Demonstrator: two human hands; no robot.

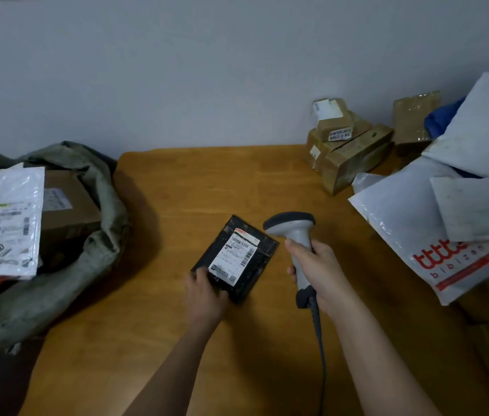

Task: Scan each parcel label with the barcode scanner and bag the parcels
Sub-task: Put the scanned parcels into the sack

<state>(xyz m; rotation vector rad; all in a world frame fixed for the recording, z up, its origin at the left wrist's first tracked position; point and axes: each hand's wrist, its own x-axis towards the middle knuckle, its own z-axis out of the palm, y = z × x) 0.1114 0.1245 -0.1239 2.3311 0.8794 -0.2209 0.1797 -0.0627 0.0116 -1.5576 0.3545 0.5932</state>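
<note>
A small black parcel (246,283) with a white barcode label lies on the wooden table (162,310) near its middle. My left hand (204,292) grips its near left corner. My right hand (318,271) holds the grey barcode scanner (295,235) by its handle, just right of the parcel, with the scanner head above the parcel's far right corner. The scanner's cable runs back toward me. At the left, a grey-green sack (99,211) stands open with a cardboard box (69,205) and a white labelled mailer (12,223) inside.
Several brown cardboard parcels (348,145) are stacked at the table's back right by the wall. White plastic mailers (435,223) lie piled at the right edge, one with red lettering. A blue item (444,115) sits behind them.
</note>
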